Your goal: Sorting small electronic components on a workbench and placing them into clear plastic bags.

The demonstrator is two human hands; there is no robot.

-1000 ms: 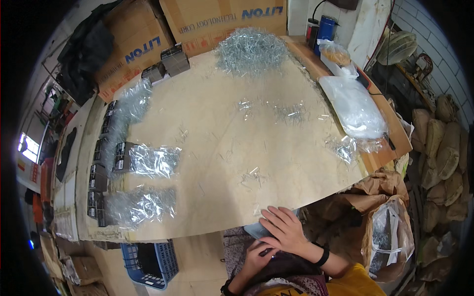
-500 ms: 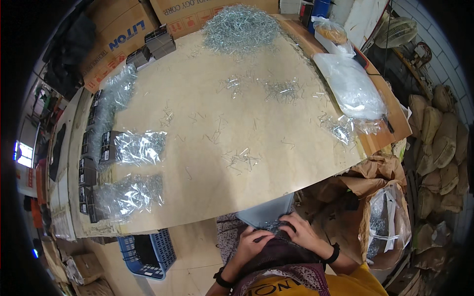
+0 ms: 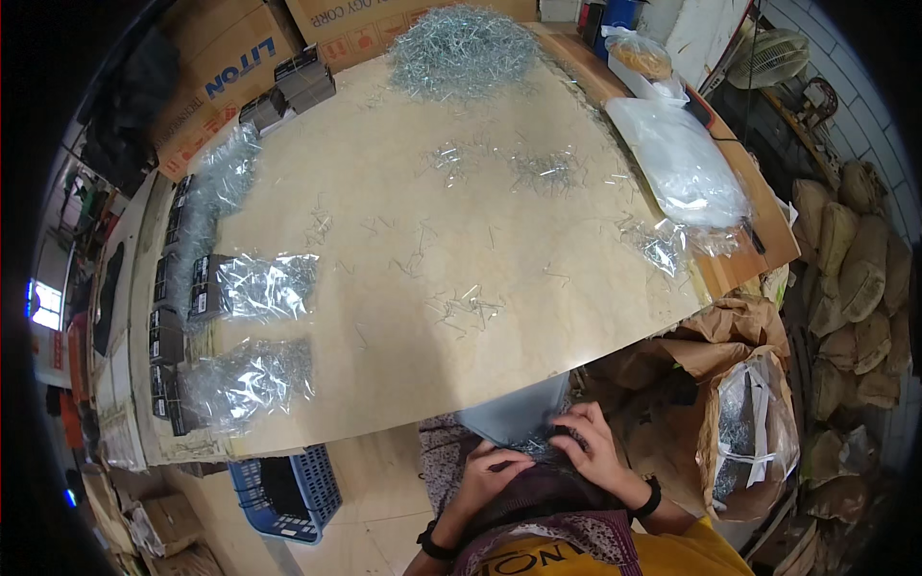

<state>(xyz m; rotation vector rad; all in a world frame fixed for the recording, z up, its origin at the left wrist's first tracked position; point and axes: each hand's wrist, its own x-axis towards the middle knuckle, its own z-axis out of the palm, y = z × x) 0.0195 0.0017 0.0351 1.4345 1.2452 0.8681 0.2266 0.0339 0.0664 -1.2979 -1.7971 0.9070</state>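
Observation:
A blue-grey tray (image 3: 514, 411) rests at my lap, partly under the table's near edge. Small bent metal wire pieces (image 3: 540, 449) lie at its near end, between my hands. My left hand (image 3: 492, 472) is closed there, its thumb and fingers drawn together over the tray's near end. On the right, my right hand (image 3: 591, 446) has curled fingers above the same pieces. Whatever either hand pinches is too small to make out.
The wooden table (image 3: 384, 355) bears a large heap of wire pieces (image 3: 463, 53) and scattered ones. Filled clear bags (image 3: 252, 382) and dark card stacks (image 3: 165, 336) line its left. Plastic bags (image 3: 677, 158) lie right. Below are a blue basket (image 3: 288, 494) and paper sack (image 3: 749, 442).
My right hand has lifted slightly and shifted a little to the right, its fingers more curled. My left hand stays almost in place. The whole view has shifted slightly.

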